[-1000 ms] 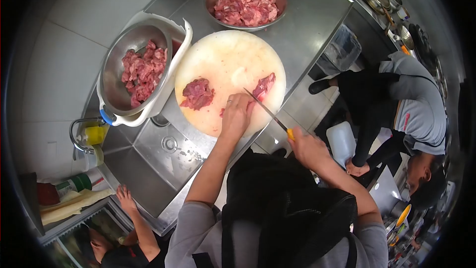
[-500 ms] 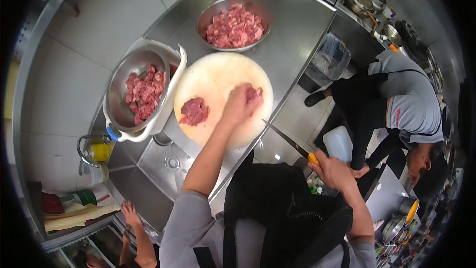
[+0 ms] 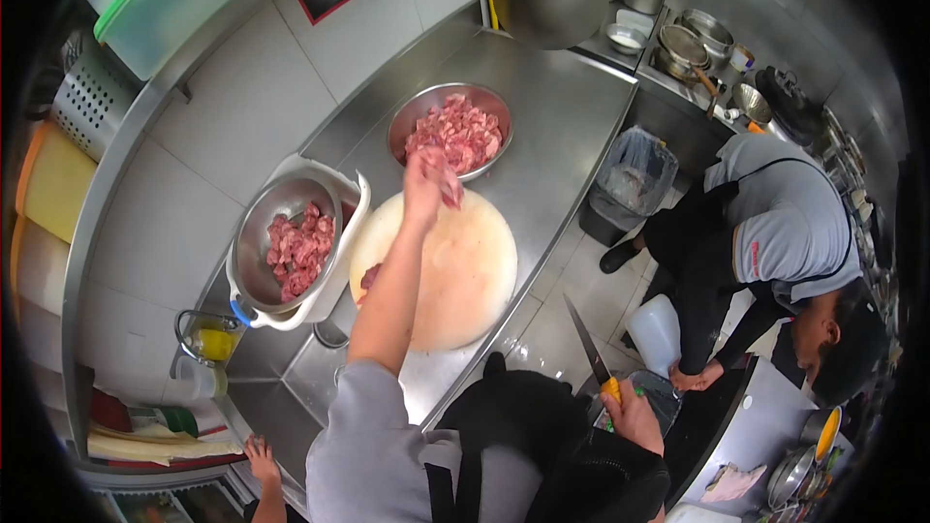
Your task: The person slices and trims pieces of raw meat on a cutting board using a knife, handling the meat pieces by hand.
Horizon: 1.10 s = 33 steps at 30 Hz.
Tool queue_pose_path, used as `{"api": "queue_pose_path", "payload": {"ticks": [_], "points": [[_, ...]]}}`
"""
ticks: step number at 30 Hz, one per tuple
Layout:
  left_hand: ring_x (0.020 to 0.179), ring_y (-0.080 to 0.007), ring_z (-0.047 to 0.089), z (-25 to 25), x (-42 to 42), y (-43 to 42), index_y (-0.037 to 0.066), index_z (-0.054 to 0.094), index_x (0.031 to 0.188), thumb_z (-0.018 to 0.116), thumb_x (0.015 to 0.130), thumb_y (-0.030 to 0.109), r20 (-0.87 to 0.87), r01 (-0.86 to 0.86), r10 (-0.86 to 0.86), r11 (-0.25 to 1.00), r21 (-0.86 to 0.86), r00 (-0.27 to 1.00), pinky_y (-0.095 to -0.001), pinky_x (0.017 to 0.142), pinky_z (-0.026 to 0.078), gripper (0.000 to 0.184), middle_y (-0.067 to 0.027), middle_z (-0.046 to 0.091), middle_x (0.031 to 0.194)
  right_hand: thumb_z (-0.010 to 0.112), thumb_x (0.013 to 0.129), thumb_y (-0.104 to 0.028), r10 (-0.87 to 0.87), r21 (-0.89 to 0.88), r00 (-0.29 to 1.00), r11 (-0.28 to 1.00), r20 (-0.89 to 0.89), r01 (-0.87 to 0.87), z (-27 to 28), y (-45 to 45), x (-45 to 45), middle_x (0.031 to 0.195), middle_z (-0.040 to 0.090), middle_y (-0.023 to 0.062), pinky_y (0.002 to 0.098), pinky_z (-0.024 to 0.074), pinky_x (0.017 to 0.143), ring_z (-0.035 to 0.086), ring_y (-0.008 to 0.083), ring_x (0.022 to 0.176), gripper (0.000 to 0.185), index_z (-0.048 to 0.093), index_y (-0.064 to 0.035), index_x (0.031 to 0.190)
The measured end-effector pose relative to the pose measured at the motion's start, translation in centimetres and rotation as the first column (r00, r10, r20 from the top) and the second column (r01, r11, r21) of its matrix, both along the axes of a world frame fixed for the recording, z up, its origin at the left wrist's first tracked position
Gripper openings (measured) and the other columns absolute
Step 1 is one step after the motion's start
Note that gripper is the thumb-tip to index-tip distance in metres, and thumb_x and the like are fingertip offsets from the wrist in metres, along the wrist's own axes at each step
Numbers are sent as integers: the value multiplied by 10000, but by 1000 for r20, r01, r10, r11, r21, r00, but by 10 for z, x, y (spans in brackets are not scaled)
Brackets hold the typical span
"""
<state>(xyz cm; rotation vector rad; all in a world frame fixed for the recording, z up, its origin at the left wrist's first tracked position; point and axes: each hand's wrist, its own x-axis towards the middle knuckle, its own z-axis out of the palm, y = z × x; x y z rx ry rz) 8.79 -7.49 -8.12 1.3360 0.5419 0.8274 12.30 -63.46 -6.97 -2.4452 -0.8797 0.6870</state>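
Observation:
My left hand (image 3: 423,184) grips a piece of raw meat (image 3: 452,192) at the near rim of a steel bowl (image 3: 398,131) heaped with cut meat (image 3: 467,131). Below it lies a round white cutting board (image 3: 465,266). Another piece of meat (image 3: 369,276) on the board's left side is partly hidden by my forearm. In my right hand (image 3: 635,417) is a knife (image 3: 587,341) by its yellow handle, blade pointing up and away, off the counter's edge. Left of the board, a second steel bowl (image 3: 254,244) with meat chunks sits tilted in a white tub (image 3: 360,203).
A sink (image 3: 291,383) lies at the near left of the steel counter (image 3: 552,107). To the right, a co-worker (image 3: 785,203) bends over near a white jug (image 3: 655,329). A lined bin (image 3: 635,169) stands beyond the counter edge. Another person's hand (image 3: 260,457) shows at lower left.
My left hand has lifted meat from the board's right side and carried it to the far bowl's rim. My right hand still holds the knife, now pointing more upward. The camera view has shifted.

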Motion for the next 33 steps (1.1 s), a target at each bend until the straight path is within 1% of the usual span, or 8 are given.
{"api": "queue_pose_path", "payload": {"ticks": [2, 4, 6, 7, 9, 16, 26, 33], "points": [[726, -202, 712, -8, 40, 81, 60, 550, 1270, 461, 1165, 62, 194, -368, 320, 689, 624, 927, -314, 620, 596, 138, -112, 664, 1047, 662, 1080, -416, -58, -34, 998, 998, -6, 58, 3, 1, -4, 876, 716, 339, 648, 539, 736, 695, 574, 864, 388, 578, -46, 1163], [971, -249, 747, 81, 52, 54, 43, 602, 1238, 524, 1136, 56, 91, -342, 330, 897, 278, 939, -342, 852, 616, 129, -154, 663, 1164, 674, 1074, -407, -68, -29, 998, 997, 11, 68, -7, 2, -4, 861, 716, 333, 644, 542, 725, 697, 572, 851, 381, 578, -46, 1154], [1187, -327, 704, 74, 78, 104, 32, 637, 1326, 660, 1070, 104, 70, -426, 514, 621, 658, 855, -397, 1034, 573, 267, -225, 633, 1332, 682, 1071, -397, -85, 22, 996, 996, -21, 86, -7, 6, -9, 863, 716, 335, 639, 544, 723, 697, 574, 853, 375, 574, -47, 1154], [1187, -327, 704, 66, 81, 128, 32, 637, 1326, 660, 1070, 104, 64, -425, 511, 632, 648, 857, -397, 1034, 573, 267, -225, 633, 1332, 681, 1073, -392, -74, 45, 997, 996, -35, 76, -15, 6, -10, 860, 714, 335, 644, 538, 719, 692, 577, 842, 370, 567, -49, 1154], [1244, -378, 682, 52, 81, 158, 63, 626, 1453, 786, 989, 190, -157, -121, 435, 546, 829, 887, -439, 1069, 558, 507, -257, 596, 1435, 678, 1076, -387, -104, 13, 995, 995, -6, 104, 1, 18, -18, 861, 713, 333, 645, 534, 718, 689, 577, 842, 364, 565, -51, 1156], [1307, -329, 662, 74, -64, 137, 84, 721, 1377, 825, 971, 349, -544, 186, 251, 759, 624, 800, -445, 1109, 528, 496, -192, 684, 1401, 644, 1102, -375, -51, 17, 999, 999, -18, 52, -9, 34, -12, 891, 704, 326, 648, 500, 719, 676, 573, 866, 335, 558, -58, 1170], [1027, -284, 782, 68, -370, 94, -4, 749, 1261, 841, 962, 334, -703, -303, 553, 833, 463, 448, -422, 917, 598, 460, -164, 820, 1083, 629, 1114, -340, 262, 86, 960, 963, -96, -254, -4, 104, 17, 868, 700, 300, 592, 506, 697, 682, 548, 851, 311, 595, -51, 1225], [1001, -334, 773, 24, -420, 114, 21, 773, 1193, 860, 921, 323, -764, -144, 585, 810, 569, 272, -437, 907, 588, 416, -170, 811, 1075, 630, 1113, -330, 318, 111, 947, 944, -50, -311, -5, 150, 15, 900, 720, 306, 587, 531, 720, 692, 555, 879, 325, 605, -49, 1273]]}}
